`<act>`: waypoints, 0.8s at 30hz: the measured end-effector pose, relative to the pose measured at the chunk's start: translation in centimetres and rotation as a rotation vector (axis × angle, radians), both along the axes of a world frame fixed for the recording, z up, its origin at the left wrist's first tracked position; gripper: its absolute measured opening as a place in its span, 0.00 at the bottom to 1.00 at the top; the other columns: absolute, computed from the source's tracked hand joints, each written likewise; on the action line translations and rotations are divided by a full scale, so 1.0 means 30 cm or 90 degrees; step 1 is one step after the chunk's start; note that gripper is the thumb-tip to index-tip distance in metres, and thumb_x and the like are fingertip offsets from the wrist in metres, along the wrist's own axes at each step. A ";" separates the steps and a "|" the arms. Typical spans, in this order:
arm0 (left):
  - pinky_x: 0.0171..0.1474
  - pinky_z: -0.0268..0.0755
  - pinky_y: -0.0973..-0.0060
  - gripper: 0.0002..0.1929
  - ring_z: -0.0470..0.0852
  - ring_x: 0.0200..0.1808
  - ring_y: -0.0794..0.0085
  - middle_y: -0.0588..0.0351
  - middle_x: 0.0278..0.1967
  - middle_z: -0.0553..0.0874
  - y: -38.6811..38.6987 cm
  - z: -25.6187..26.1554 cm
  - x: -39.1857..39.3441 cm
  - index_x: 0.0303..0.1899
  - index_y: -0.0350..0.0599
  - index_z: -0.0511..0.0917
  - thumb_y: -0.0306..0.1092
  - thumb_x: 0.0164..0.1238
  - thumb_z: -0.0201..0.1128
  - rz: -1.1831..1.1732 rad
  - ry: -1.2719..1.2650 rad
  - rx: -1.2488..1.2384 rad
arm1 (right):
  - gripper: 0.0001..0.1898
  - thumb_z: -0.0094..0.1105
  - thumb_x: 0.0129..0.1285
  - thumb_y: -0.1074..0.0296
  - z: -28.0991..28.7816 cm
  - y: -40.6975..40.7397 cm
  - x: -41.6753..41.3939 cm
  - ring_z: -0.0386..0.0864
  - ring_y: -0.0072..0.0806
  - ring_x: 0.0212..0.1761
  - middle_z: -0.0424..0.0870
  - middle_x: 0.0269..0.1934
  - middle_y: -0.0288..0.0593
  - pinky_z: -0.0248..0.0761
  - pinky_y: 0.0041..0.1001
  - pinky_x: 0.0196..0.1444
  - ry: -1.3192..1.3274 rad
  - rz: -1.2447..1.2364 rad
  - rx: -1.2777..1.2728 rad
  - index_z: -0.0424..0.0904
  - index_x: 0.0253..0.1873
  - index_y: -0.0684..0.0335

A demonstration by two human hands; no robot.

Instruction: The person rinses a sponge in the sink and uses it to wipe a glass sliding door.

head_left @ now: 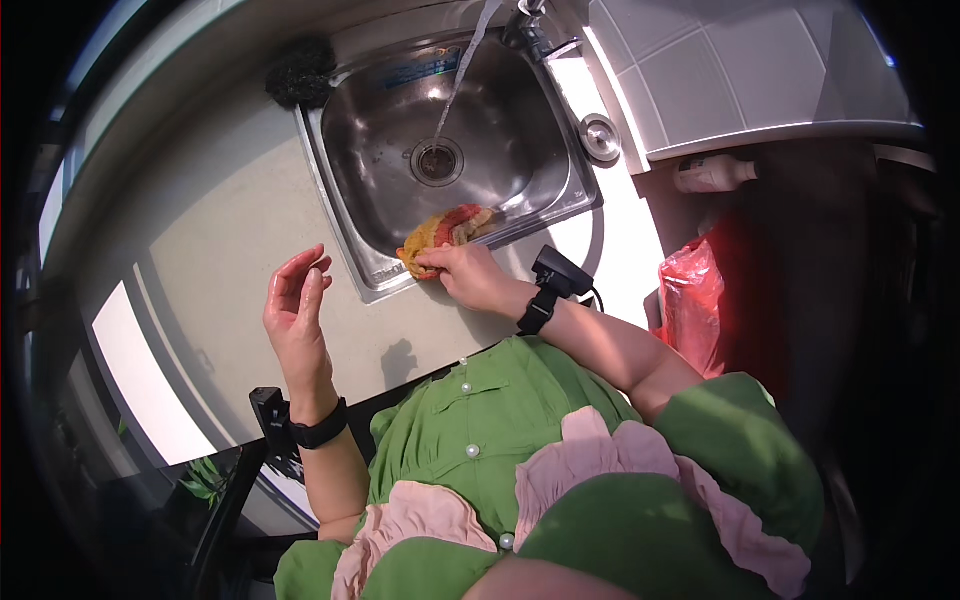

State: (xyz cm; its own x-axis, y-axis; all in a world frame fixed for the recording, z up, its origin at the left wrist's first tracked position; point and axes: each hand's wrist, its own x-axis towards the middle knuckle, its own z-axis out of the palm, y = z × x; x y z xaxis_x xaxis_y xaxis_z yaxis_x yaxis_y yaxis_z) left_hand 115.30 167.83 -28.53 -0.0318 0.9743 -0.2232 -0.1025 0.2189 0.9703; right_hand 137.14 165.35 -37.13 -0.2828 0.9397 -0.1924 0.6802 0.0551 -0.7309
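Observation:
My right hand (pixel 469 276) grips a yellow and red cloth (pixel 442 231) at the near rim of a stainless steel sink (pixel 356 247). Part of the cloth hangs over the inner edge of the basin. My left hand (pixel 300 300) is raised over the counter to the left of the sink, wet, with fingers bent and apart and nothing in it. A stream of water (pixel 459 79) runs from the faucet (pixel 529 34) at the top towards the drain (pixel 437 163). Both wrists bear black straps with small devices.
A dark mesh scourer (pixel 301 73) lies at the sink's far left corner. A round metal drain plug (pixel 600 139) rests on the right ledge. Further right are a white bottle (pixel 714 174) and a red plastic bag (pixel 691 300). The pale counter (pixel 232 217) extends left.

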 end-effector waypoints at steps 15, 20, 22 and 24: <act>0.49 0.70 0.75 0.10 0.78 0.47 0.70 0.52 0.46 0.80 -0.200 -0.029 -0.165 0.46 0.39 0.73 0.29 0.65 0.56 0.171 0.097 -0.107 | 0.18 0.51 0.56 0.77 -0.222 0.706 -0.382 0.69 0.51 0.57 0.70 0.58 0.52 0.64 0.33 0.60 0.131 -0.223 0.240 0.76 0.52 0.59; 0.49 0.70 0.75 0.10 0.78 0.47 0.70 0.52 0.46 0.80 -0.213 -0.053 -0.146 0.46 0.38 0.74 0.29 0.65 0.57 0.148 0.064 -0.117 | 0.22 0.49 0.52 0.80 -0.178 0.454 -0.304 0.72 0.48 0.54 0.69 0.58 0.52 0.66 0.33 0.58 0.132 -0.065 0.182 0.75 0.53 0.57; 0.49 0.70 0.75 0.10 0.78 0.47 0.70 0.52 0.46 0.80 -0.177 -0.047 -0.116 0.46 0.38 0.74 0.30 0.65 0.57 0.124 0.059 -0.112 | 0.23 0.48 0.50 0.83 -0.149 0.289 -0.242 0.72 0.47 0.54 0.70 0.57 0.52 0.67 0.33 0.57 0.125 0.010 0.142 0.76 0.52 0.58; 0.49 0.70 0.75 0.11 0.78 0.48 0.70 0.53 0.47 0.79 -0.143 -0.050 -0.090 0.47 0.38 0.74 0.30 0.65 0.57 0.091 0.058 -0.093 | 0.24 0.48 0.48 0.83 -0.134 0.156 -0.180 0.73 0.45 0.54 0.72 0.57 0.51 0.67 0.33 0.57 0.101 0.105 0.124 0.77 0.51 0.58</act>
State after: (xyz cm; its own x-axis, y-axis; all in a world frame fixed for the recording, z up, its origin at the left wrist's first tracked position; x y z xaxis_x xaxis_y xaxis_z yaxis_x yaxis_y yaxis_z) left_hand 112.59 163.53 -30.03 -0.1933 0.9161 -0.3513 -0.0566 0.3470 0.9361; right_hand 131.73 170.03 -41.16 -0.4467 0.8935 0.0455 0.5286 0.3046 -0.7924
